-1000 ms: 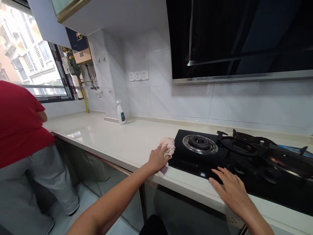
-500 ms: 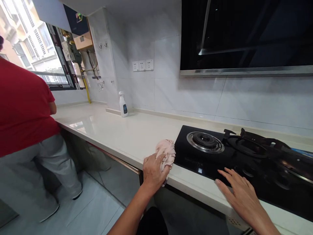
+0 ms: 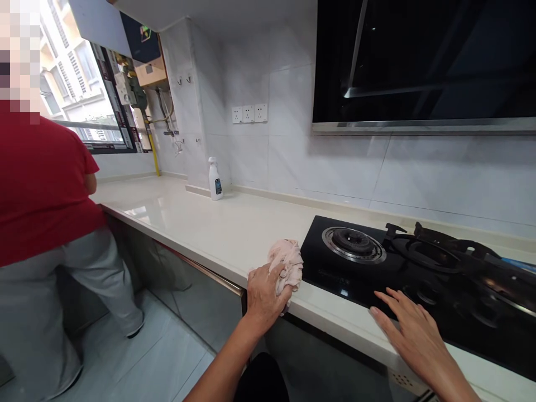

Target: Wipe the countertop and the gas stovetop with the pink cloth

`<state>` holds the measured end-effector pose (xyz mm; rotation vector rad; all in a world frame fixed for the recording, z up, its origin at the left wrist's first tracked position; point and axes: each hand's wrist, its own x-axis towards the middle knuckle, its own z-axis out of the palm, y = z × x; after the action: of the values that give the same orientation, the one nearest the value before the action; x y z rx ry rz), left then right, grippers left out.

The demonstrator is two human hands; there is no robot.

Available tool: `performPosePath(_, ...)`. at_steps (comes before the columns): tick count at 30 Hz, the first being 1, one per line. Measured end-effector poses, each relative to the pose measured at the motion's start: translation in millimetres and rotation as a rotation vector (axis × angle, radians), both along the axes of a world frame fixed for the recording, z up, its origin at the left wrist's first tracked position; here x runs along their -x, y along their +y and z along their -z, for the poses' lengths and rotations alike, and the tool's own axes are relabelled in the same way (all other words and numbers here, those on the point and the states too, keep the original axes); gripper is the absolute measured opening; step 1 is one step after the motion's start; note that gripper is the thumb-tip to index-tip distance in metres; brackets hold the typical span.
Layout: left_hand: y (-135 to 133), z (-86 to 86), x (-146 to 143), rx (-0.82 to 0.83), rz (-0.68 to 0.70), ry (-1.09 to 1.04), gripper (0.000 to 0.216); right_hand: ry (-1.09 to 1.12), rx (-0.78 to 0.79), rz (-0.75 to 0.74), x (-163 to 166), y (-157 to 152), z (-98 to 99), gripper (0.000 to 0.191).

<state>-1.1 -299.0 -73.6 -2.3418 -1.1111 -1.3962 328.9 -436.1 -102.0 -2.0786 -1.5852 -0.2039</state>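
Observation:
My left hand (image 3: 267,296) is closed on a crumpled pale pink cloth (image 3: 288,259), which lies at the front edge of the white countertop (image 3: 234,234), just left of the stove. Over the front of the black gas stove (image 3: 326,276), my right hand (image 3: 412,329) is spread flat with its fingers apart and holds nothing. One burner (image 3: 354,244) on the left is bare of its grate. Farther right, black pan supports (image 3: 422,251) sit on the stove, blurred together in dark tones.
A white spray bottle (image 3: 215,181) stands against the wall. Above the stove hangs a black range hood (image 3: 419,61). A person in a red shirt (image 3: 42,184) stands at the left by the window. Wall sockets (image 3: 249,114) are behind the counter.
The view has shifted slightly, so the scene sits a little farther right. Both hands keep nearly the same places, with the cloth still in the left one.

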Motion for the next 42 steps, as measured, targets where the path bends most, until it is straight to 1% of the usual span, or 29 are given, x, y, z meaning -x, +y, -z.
performPosePath(6, -1, 2.5, 1, -0.021, -0.005, -0.020, 0.039, -0.020, -0.015, -0.004, -2, 1, 1.4, 0.074)
performPosePath(12, 0, 0.9, 0, -0.011, -0.005, -0.020, 0.040, 0.004, 0.024, -0.005, 1, -1, -1.7, 0.073)
performPosePath(15, 3, 0.4, 0, 0.002, 0.009, -0.084, 0.035, -0.013, 0.003, 0.001, 2, -1, -2.1, 0.074)
performPosePath(19, 2, 3.1, 4, 0.014, 0.076, -0.193, 0.027, -0.020, 0.011, 0.003, 3, -1, -3.5, 0.075)
performPosePath(22, -6, 4.8, 12, 0.106, 0.119, -0.294, 0.024, -0.028, -0.001, 0.004, 6, 0, -5.3, 0.073)
performPosePath(24, -12, 2.2, 19, 0.257, 0.162, -0.391, 0.026, -0.040, -0.021, 0.004, 9, 0, -6.4, 0.072)
performPosePath(26, -15, -6.7, 26, 0.447, 0.224, -0.512, 0.027, -0.046, -0.030, -0.003, 12, 1, -7.1, 0.071)
performPosePath(27, -15, -14.1, 28, 0.530, 0.255, -0.586, 0.027, -0.046, -0.029, -0.009, 13, 1, -7.2, 0.071)
performPosePath(30, -11, -47.6, 20, 0.700, 0.387, -0.846, 0.036, -0.037, -0.029, -0.017, 14, 2, -6.5, 0.069)
performPosePath(32, -6, -73.5, 3, 0.788, 0.550, -0.976, 0.046, -0.034, -0.028, -0.018, 14, 3, -6.5, 0.067)
performPosePath(33, -2, -84.9, -8, 0.823, 0.639, -1.002, 0.050, -0.035, -0.027, -0.017, 14, 3, -6.9, 0.066)
performPosePath(35, 6, -100.2, -32, 0.866, 0.766, -0.990, 0.057, -0.041, -0.021, -0.016, 15, 3, -8.9, 0.064)
performPosePath(36, 12, -103.3, -42, 0.881, 0.790, -0.951, 0.059, -0.045, -0.018, -0.016, 16, 3, -10.4, 0.064)
performPosePath(37, 19, -103.1, -51, 0.897, 0.781, -0.893, 0.060, -0.049, -0.015, -0.014, 17, 3, -12.0, 0.063)
performPosePath(38, 27, -100.2, -57, 0.909, 0.728, -0.822, 0.059, -0.053, -0.013, -0.013, 18, 3, -13.4, 0.063)
performPosePath(40, 43, -89.4, -59, 0.885, 0.514, -0.677, 0.054, -0.058, -0.013, -0.014, 19, 2, -15.6, 0.062)
performPosePath(42, 56, -78.4, -52, 0.755, 0.300, -0.557, 0.052, -0.061, -0.016, -0.018, 20, 2, -16.1, 0.060)
